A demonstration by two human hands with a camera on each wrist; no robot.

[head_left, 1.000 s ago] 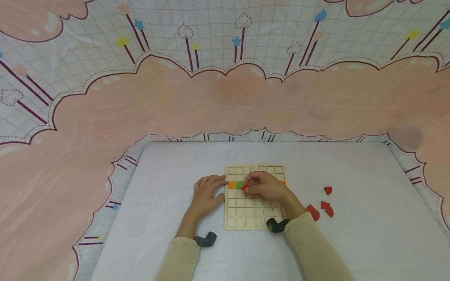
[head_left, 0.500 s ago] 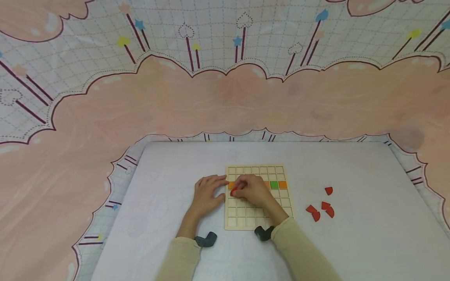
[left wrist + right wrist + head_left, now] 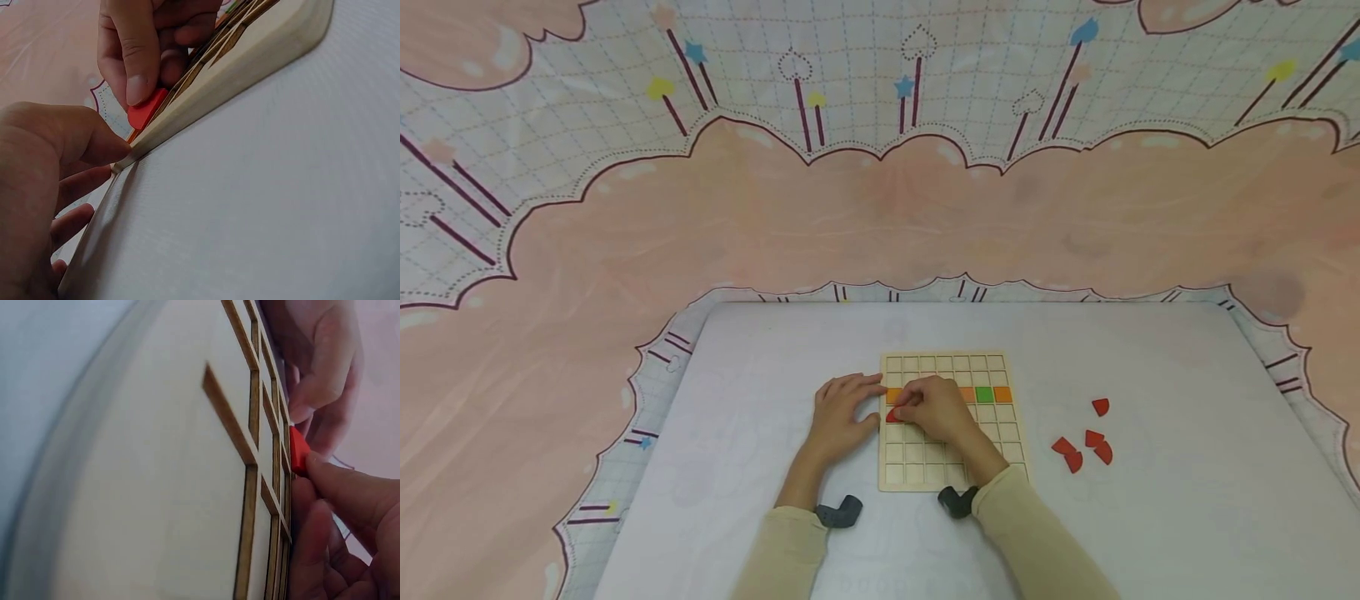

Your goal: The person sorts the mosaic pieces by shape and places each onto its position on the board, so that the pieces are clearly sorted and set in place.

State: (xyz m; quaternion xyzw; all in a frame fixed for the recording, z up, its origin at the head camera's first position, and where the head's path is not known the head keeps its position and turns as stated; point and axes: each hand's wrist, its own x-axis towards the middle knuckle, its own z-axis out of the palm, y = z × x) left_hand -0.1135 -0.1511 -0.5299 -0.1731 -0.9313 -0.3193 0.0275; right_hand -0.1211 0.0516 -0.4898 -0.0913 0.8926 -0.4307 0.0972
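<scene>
A pale wooden grid board (image 3: 917, 454) lies on the white table. My right hand (image 3: 936, 410) reaches over it and pinches a red quarter-round piece (image 3: 892, 415) between thumb and fingers, at the leftmost cell just below a row of coloured squares. In the left wrist view the red piece (image 3: 145, 112) sits tilted at the board's edge, beneath the right thumb. My left hand (image 3: 842, 417) rests at the board's left side, fingers spread and fingertips at its edge. Part of the coloured row is hidden behind the right hand.
Several loose red pieces (image 3: 1094, 437) lie on the table right of the board. Orange squares (image 3: 1003, 395) and a green square (image 3: 984, 395) fill cells of one row. A patterned cloth (image 3: 880, 217) hangs behind the table.
My right hand has moved left with the red piece, then slightly nearer, bringing it down onto the leftmost column below the coloured row. The left hand stays still.
</scene>
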